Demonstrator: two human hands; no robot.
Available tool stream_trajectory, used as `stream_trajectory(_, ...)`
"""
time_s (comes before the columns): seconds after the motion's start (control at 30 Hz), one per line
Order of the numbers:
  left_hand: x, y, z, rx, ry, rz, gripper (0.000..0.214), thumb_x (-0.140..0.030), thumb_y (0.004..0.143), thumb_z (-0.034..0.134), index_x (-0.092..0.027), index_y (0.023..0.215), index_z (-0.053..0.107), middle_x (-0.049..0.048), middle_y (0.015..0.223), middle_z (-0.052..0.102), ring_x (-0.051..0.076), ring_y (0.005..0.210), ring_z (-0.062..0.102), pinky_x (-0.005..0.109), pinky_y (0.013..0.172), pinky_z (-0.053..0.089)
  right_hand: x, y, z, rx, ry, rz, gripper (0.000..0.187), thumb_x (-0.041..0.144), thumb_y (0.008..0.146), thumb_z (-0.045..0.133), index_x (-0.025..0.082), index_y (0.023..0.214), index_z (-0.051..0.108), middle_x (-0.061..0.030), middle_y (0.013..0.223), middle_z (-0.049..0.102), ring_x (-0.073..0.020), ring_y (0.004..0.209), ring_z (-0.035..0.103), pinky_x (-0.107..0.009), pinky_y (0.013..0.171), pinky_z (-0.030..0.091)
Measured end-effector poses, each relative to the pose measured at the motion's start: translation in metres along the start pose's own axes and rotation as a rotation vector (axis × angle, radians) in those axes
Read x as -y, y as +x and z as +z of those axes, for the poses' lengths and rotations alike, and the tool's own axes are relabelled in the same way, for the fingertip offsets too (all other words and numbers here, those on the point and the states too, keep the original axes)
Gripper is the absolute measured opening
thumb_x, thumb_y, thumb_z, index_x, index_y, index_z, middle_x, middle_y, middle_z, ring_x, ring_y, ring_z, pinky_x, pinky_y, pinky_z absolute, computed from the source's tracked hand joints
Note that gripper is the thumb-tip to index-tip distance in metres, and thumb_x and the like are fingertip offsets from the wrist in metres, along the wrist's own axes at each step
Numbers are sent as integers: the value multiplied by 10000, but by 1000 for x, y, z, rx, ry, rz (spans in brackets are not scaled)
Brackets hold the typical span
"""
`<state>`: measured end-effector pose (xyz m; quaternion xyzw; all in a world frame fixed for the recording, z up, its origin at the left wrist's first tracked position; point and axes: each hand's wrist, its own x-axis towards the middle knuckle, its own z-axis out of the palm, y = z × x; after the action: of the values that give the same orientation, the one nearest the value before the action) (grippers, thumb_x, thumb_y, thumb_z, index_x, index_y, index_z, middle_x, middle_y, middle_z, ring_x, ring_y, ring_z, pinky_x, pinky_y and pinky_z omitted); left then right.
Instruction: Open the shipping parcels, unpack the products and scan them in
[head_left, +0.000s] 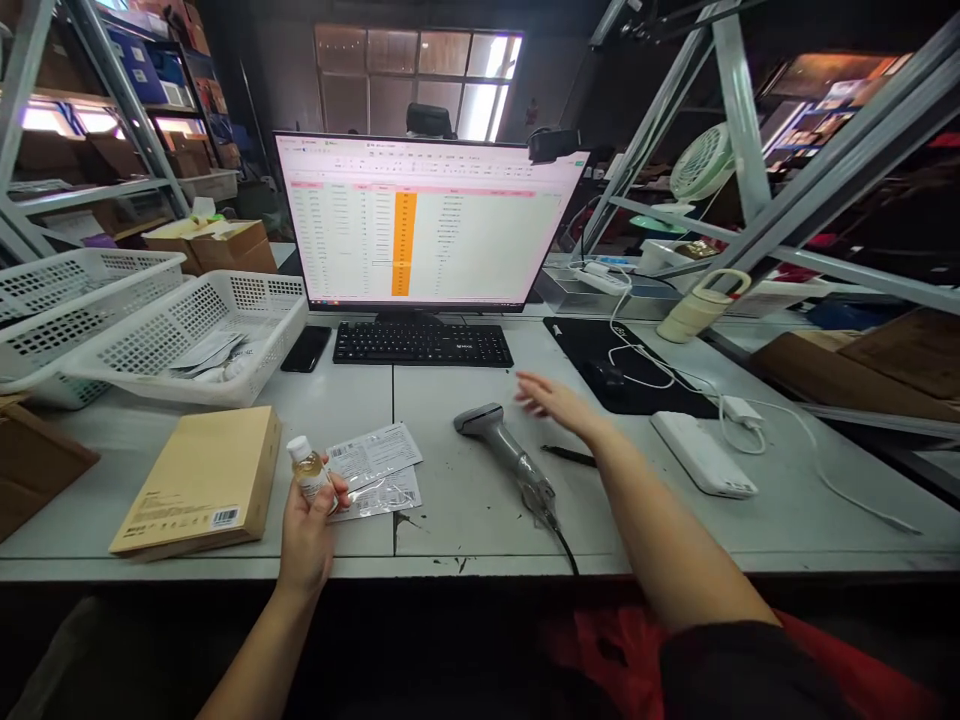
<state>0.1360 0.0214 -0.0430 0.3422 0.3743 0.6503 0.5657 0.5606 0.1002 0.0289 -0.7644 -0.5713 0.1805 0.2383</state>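
The left hand (307, 530) grips one small clear bottle (307, 470) at the near left of the tabletop (465, 500). The bottle has a white cap and holds amber liquid; its label is too small to read. The right hand (551, 400) is released, fingers spread flat, hovering just past the head of one grey handheld scanner (501, 448), touching nothing.

Two printed slips (375, 470) lie overlapped beside the bottle, their text illegible. Left of them lies one flat tan cardboard box (199, 485) with a barcode sticker at its near corner. One black pen (568, 456) lies right of the scanner, and one white power bank (703, 455) with a white cable lies further right. Farther off are one black keyboard (422, 343), one black phone (306, 348), two white perforated plastic baskets (255, 300) and one monitor (424, 220) showing a spreadsheet with an orange column.
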Motion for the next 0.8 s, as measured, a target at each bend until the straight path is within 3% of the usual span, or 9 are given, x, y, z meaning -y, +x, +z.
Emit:
stream_trajectory(0.07, 1, 0, -1, 3, 3, 6, 505, -492, 804, 843, -221, 1166, 618, -14, 843, 674, 110, 698, 598, 235, 733, 528, -22, 21, -20, -220, -67, 47, 572, 468, 985, 489, 153, 1446, 613, -183, 1347, 686, -309, 1204, 646, -462, 1051, 500)
stream_trajectory(0.13, 2, 1, 1, -18, 10, 35, 494, -546, 821, 813, -212, 1131, 623, -6, 812, 680, 123, 683, 600, 251, 714, 527, -41, 34, -33, -341, -116, 113, 579, 386, 959, 498, 83, 1444, 591, -261, 1478, 571, -376, 1360, 528, -546, 1132, 406)
stream_trajectory(0.23, 1, 0, 5, -53, 4, 106, 536, -666, 808, 770, -197, 1026, 630, -2, 709, 654, 134, 624, 567, 249, 628, 488, -57, 39, -33, -393, -181, 163, 596, 353, 955, 477, 4, 1428, 574, -330, 1489, 523, -420, 1415, 461, -598, 1160, 338)
stream_trajectory(0.33, -1, 0, 9, -77, 6, 167, 567, -714, 779, 766, -195, 961, 627, -9, 636, 613, 131, 588, 533, 244, 594, 444, -46, 29, -15, -398, -233, 21, 603, 409, 987, 463, 73, 1482, 542, -274, 1533, 515, -374, 1440, 435, -567, 1194, 307)
stream_trajectory(0.4, -2, 1, 10, -102, 14, 206, 556, -720, 789, 750, -199, 944, 630, -11, 638, 605, 141, 612, 552, 271, 647, 474, -24, 15, -1, -283, -171, -73, 615, 488, 1004, 446, 148, 1511, 526, -215, 1424, 626, -349, 1307, 561, -555, 1139, 393)
stream_trajectory(0.5, -2, 1, 10, -124, 10, 248, 515, -714, 827, 708, -212, 921, 640, -12, 680, 602, 162, 690, 593, 332, 786, 528, 15, -14, 17, 137, -34, -81, 714, 618, 979, 467, 207, 1563, 482, -121, 1073, 743, -315, 961, 704, -518, 949, 543)
stream_trajectory(0.57, -1, 2, 9, -129, -13, 270, 483, -692, 848, 698, -217, 915, 644, -9, 716, 614, 173, 762, 622, 356, 877, 532, 36, -34, 26, 321, -35, -55, 894, 678, 886, 613, 232, 1630, 394, -86, 969, 729, -326, 913, 716, -508, 897, 572)
stream_trajectory(0.67, 1, 3, 6, -127, -63, 304, 470, -680, 868, 684, -215, 919, 646, 9, 796, 655, 208, 929, 666, 382, 977, 513, 56, -56, 34, 405, 84, 61, 1177, 598, 784, 787, 225, 1708, 161, -113, 1049, 722, -332, 898, 732, -497, 854, 606)
stream_trajectory(0.8, 4, 5, 3, -99, -106, 300, 465, -682, 907, 638, -220, 954, 642, 28, 859, 683, 255, 1077, 687, 442, 1058, 487, 84, -70, 38, 471, 373, 178, 1166, 452, 841, 755, 244, 1713, 9, -154, 1231, 701, -240, 753, 720, -403, 700, 640)
